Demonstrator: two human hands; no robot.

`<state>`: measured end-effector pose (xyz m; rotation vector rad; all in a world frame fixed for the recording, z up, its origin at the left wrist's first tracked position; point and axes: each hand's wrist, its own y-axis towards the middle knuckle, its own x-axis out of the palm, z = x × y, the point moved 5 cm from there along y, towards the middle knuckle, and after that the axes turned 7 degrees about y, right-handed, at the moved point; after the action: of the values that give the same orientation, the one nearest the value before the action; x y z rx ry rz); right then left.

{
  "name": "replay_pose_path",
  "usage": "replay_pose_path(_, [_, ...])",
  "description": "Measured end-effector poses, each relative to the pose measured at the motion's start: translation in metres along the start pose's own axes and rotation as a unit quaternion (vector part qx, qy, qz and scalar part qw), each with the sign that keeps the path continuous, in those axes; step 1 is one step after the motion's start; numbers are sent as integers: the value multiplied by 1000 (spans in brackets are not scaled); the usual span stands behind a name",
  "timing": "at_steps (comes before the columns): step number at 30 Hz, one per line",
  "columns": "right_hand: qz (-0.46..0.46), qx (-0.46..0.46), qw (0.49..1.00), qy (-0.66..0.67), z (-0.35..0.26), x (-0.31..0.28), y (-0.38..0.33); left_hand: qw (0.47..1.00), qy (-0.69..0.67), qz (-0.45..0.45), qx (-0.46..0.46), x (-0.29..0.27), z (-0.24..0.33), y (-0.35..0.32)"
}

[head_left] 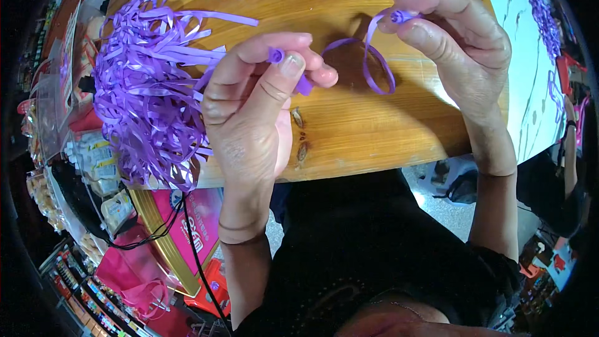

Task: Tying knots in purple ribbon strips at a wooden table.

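Pinching a purple roll (276,56) in the left hand (246,103) and a ribbon coil (399,17) in the right hand (468,47), above a wooden worktop (368,143)

Holding both hands in a narrow pinch, thumb against forefinger, probably to stop such springy windings from slipping loose; facing the end of each toward the eyes, perhaps for a clear view of the spiral layers. Letting a loose ribbon tail (389,89) curl down from the right hand and across toward the left, seemingly for slack; cannot tell whether joined to the purple piece (304,86) behind the left thumb. Having a heap of purple strips (146,93) on the worktop close to the left hand, presumably for easy reach, with bare wood in front, apparently as room for fine handling
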<state>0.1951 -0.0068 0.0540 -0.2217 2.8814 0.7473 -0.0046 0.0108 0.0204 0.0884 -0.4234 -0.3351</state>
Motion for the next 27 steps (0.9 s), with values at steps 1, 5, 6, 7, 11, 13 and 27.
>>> replay_pose_path(1, [-5,-3,1000,1,2,0,0,1000,2,0,-21,1,-2,0])
replay_pose_path(5, [-26,-12,1000,-13,2,6,4,996,-19,6,-85,5,-1,-1])
replay_pose_path(6, [-29,-18,999,-30,0,9,4,996,46,-3,-77,2,2,-2])
replay_pose_path(7, [-34,-23,998,-46,0,13,5,991,112,-9,-67,0,4,-2])
replay_pose_path(11, [-40,-21,998,-49,1,19,4,961,268,40,48,2,11,-5])
replay_pose_path(13, [-20,17,999,-28,5,19,1,918,387,2,85,5,13,-5])
replay_pose_path(27, [-63,-37,997,-32,2,26,4,861,461,-53,210,21,0,-5])
